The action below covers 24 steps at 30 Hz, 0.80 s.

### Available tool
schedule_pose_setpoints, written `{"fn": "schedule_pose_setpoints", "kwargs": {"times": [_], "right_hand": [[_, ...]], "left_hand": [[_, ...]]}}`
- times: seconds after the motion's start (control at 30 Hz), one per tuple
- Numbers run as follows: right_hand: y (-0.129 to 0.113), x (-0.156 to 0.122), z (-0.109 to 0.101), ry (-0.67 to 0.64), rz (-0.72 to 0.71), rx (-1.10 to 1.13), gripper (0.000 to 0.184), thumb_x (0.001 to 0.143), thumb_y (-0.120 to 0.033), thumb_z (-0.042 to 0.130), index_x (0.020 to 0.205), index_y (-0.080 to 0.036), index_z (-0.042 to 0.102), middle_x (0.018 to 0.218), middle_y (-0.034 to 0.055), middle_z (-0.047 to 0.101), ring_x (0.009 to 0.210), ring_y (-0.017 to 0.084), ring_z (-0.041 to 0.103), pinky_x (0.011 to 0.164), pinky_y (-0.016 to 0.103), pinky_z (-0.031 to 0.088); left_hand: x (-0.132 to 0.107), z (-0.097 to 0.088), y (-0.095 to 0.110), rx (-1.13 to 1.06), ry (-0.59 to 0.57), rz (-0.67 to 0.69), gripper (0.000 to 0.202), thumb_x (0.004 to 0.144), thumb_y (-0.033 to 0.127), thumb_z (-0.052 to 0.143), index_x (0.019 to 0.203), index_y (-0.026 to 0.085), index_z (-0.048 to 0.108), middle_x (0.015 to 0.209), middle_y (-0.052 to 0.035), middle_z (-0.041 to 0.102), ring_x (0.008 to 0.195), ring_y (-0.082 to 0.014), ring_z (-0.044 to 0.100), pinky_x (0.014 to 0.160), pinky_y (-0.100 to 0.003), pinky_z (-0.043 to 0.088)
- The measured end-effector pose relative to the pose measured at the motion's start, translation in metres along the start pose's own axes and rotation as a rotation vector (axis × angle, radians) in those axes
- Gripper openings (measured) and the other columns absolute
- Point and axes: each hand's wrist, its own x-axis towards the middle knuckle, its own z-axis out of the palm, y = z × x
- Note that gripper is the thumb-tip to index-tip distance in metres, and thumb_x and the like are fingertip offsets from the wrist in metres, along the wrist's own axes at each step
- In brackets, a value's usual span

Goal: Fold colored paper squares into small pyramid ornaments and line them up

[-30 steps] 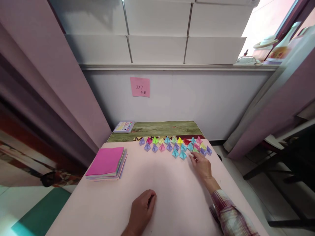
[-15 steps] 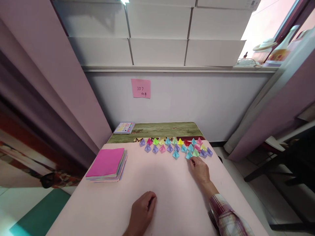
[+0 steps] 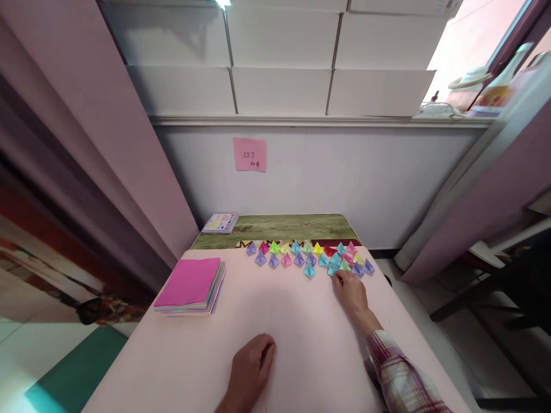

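Note:
My right hand (image 3: 352, 292) reaches to the far right part of the table, its fingertips pinched at the near edge of a light-blue folded paper piece (image 3: 332, 268). That piece sits close against another light-blue paper piece (image 3: 335, 258) and beside a pale-green paper piece (image 3: 345, 265). My left hand (image 3: 252, 367) rests on the near part of the table, fingers curled in, with nothing visible in it. Several small pointed origami pieces in purple, pink, green, yellow, red and blue stand in rows, among them a single light-blue piece (image 3: 309, 271) nearer to me.
A stack of square coloured paper (image 3: 188, 284), magenta on top, lies on the left of the pink-covered table (image 3: 172, 361). Behind it is a wood-patterned strip (image 3: 284, 223) with a small booklet (image 3: 220, 223). A pink note (image 3: 250, 155) hangs on the wall.
The view has shifted slightly. My right hand has nudged the light-blue paper piece a little farther away, closer to its neighbour. My left hand stays in place.

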Motion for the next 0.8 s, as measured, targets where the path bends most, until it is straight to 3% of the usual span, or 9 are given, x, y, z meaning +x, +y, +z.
{"fn": "schedule_pose_setpoints", "kwargs": {"times": [0.27, 0.33, 0.4, 0.53, 0.63, 0.8], "right_hand": [[-0.007, 0.000, 0.002, 0.104, 0.009, 0.037, 0.030, 0.090, -0.036, 0.049, 0.112, -0.022, 0.065, 0.097, 0.0065, 0.070, 0.074, 0.017, 0.062, 0.066, 0.026, 0.042], [-0.020, -0.002, 0.006, 0.116, -0.058, 0.097, 0.030, 0.092, -0.038, 0.047, 0.107, -0.021, 0.066, 0.096, 0.0070, 0.069, 0.072, 0.016, 0.062, 0.068, 0.025, 0.043], [-0.037, -0.004, 0.013, 0.034, -0.137, 0.136, 0.027, 0.092, -0.037, 0.048, 0.105, -0.023, 0.067, 0.092, 0.0047, 0.069, 0.073, 0.015, 0.062, 0.068, 0.024, 0.043], [-0.062, -0.006, 0.027, -0.032, -0.137, 0.114, 0.022, 0.090, -0.034, 0.051, 0.101, -0.024, 0.067, 0.083, 0.0022, 0.067, 0.071, 0.015, 0.061, 0.064, 0.023, 0.040], [-0.064, -0.010, 0.029, -0.028, -0.142, 0.114, 0.023, 0.091, -0.034, 0.047, 0.088, -0.022, 0.068, 0.081, 0.0033, 0.066, 0.073, 0.015, 0.060, 0.064, 0.023, 0.038], [-0.049, -0.017, 0.019, 0.021, -0.077, 0.082, 0.028, 0.092, -0.038, 0.045, 0.086, -0.021, 0.067, 0.083, 0.0047, 0.066, 0.070, 0.015, 0.058, 0.062, 0.024, 0.036]], "left_hand": [[-0.002, 0.001, 0.000, 0.000, -0.005, -0.013, 0.017, 0.093, 0.027, 0.045, 0.083, 0.023, 0.058, 0.074, 0.0007, 0.064, 0.066, -0.0131, 0.061, 0.062, -0.022, 0.046], [-0.001, 0.001, -0.001, -0.001, -0.011, -0.018, 0.017, 0.093, 0.027, 0.045, 0.082, 0.023, 0.058, 0.073, 0.0009, 0.063, 0.065, -0.0129, 0.060, 0.061, -0.021, 0.045], [0.000, 0.001, 0.000, -0.006, -0.019, -0.022, 0.018, 0.093, 0.027, 0.045, 0.082, 0.023, 0.058, 0.072, 0.0010, 0.062, 0.064, -0.0127, 0.059, 0.061, -0.021, 0.045], [0.000, 0.000, 0.001, -0.016, -0.012, -0.024, 0.017, 0.093, 0.026, 0.045, 0.082, 0.022, 0.058, 0.073, 0.0009, 0.062, 0.065, -0.0127, 0.060, 0.061, -0.021, 0.045], [-0.001, -0.001, 0.001, -0.019, -0.013, -0.025, 0.018, 0.093, 0.026, 0.045, 0.081, 0.022, 0.058, 0.073, 0.0004, 0.062, 0.065, -0.0131, 0.059, 0.061, -0.021, 0.045], [-0.002, 0.000, 0.000, -0.027, -0.038, -0.054, 0.018, 0.093, 0.026, 0.044, 0.082, 0.022, 0.057, 0.073, 0.0001, 0.063, 0.065, -0.0135, 0.059, 0.061, -0.022, 0.044]]}}
